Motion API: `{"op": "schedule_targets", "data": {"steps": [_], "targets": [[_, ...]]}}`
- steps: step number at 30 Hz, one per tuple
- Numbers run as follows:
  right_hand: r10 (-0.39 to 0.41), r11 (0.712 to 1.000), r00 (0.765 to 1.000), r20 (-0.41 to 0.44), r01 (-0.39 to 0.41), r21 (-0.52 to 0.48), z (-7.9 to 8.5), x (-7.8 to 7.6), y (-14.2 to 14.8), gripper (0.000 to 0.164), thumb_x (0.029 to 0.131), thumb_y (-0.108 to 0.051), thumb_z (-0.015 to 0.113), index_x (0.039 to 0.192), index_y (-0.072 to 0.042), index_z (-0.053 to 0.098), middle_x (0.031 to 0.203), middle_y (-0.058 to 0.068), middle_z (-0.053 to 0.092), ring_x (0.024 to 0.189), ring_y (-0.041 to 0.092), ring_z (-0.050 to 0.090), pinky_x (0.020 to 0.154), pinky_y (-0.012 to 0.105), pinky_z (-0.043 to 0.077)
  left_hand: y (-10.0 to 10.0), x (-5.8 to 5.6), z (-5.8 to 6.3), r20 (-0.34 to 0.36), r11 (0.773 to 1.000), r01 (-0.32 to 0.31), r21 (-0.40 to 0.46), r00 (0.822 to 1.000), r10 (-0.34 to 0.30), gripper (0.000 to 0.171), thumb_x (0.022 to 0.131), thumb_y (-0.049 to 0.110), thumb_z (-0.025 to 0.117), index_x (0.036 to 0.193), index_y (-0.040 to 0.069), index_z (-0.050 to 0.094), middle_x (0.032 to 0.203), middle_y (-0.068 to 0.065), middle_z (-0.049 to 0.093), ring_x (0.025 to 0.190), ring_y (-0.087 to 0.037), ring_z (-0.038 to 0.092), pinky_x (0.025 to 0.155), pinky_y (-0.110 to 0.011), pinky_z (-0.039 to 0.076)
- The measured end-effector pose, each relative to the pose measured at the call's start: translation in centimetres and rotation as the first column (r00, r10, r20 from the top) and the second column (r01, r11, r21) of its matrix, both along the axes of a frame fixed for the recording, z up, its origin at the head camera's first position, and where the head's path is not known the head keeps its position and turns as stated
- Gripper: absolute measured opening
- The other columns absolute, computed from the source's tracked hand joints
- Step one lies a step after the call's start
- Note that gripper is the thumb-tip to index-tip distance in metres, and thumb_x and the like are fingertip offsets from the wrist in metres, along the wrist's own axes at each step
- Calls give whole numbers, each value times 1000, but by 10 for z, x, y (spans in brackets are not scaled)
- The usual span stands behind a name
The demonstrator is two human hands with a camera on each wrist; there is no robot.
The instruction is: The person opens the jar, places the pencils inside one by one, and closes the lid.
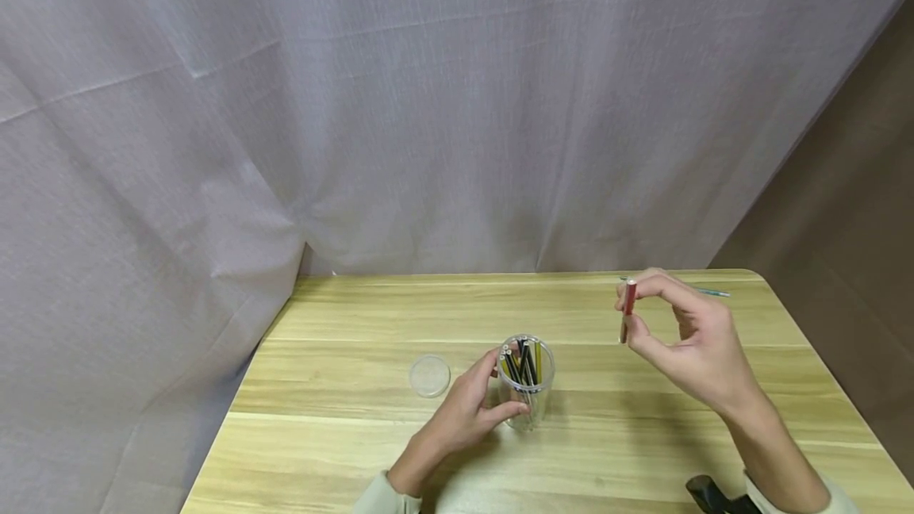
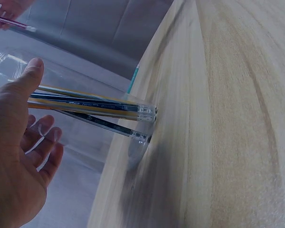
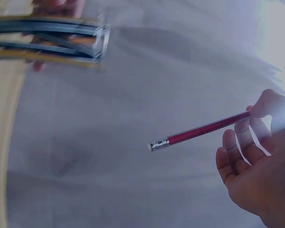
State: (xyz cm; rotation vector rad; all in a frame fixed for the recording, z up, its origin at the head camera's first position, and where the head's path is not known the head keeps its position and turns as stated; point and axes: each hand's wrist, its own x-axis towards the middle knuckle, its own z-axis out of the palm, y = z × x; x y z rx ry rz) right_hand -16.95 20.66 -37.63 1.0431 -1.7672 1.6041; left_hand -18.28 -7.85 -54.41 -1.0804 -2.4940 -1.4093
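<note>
My left hand grips a clear plastic jar that stands on the table, thumb on the near side and fingers behind. Inside lean several black and yellow pencils; the left wrist view shows their clear-capped ends at the jar's bottom. To the right and above the jar's mouth, my right hand pinches a red pencil between thumb and fingertips. In the right wrist view the red pencil sticks out with its silver ferrule and white eraser away from the hand.
A round clear lid lies left of the jar. Behind my right hand a teal pencil lies near the back edge of the wooden table. Grey cloth hangs behind. A black object shows by my right sleeve.
</note>
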Motion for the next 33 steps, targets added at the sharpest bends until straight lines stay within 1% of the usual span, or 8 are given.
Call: {"op": "schedule_targets", "data": {"steps": [2,5,9,15,21,27,32,33], "targets": [[74,995,997,-11,-74,-62,4,0,-5,31,71,34,53,94,17,64,95,10,68,97,20,64,99,27,51,0,0,0,3,1000,-1,2,1000,1,84,92,28,84,161,14,37,154,-5,56,139,-20,55,109,-39,52],[113,987,993,-21,-115,-110,6,0,-12,30,69,34,52,93,19,63,97,13,69,98,22,63,98,29,51,0,-1,-1,-5,1000,-2,1,1000,2,84,93,28,83,161,14,37,153,-6,56,139,-20,55,109,-41,53],[146,981,989,-14,-147,-129,4,0,-20,33,70,35,52,96,18,64,98,15,68,96,23,62,96,29,50,0,-1,-1,-3,1000,-2,0,1000,2,84,93,28,83,161,14,37,153,-6,57,138,-20,56,109,-40,53],[174,978,985,7,-172,-118,-1,-2,-34,35,72,35,54,100,17,65,100,14,68,97,23,62,96,29,51,0,-1,-2,1,1000,2,6,1000,-2,82,94,29,83,161,14,38,151,-6,58,135,-18,58,108,-40,53],[160,983,986,55,-154,-98,-14,-3,-50,38,73,34,56,102,11,68,103,12,70,102,21,65,102,30,51,0,-1,-3,29,1000,6,13,1000,-6,82,93,29,84,160,16,39,152,-4,58,136,-17,57,111,-38,51],[160,985,980,122,-150,-82,-32,-5,-62,37,76,33,57,102,7,67,104,11,70,107,21,66,108,30,50,0,-1,-3,10,1000,12,22,1000,-13,82,93,27,83,161,14,38,152,-6,58,135,-19,59,113,-38,49],[91,996,969,230,-89,-16,-44,-5,-68,37,79,30,61,101,1,68,105,9,71,109,18,66,110,29,49,-1,-2,-3,-5,999,22,27,1000,-22,83,93,25,83,161,14,37,153,-7,57,138,-21,57,116,-39,47],[75,997,966,248,-78,0,-45,-5,-68,37,80,29,62,101,0,68,105,9,71,109,19,67,110,29,49,-1,-2,-3,1,999,23,29,1000,-23,83,93,25,84,161,14,37,153,-6,57,139,-20,56,116,-39,46]]}}
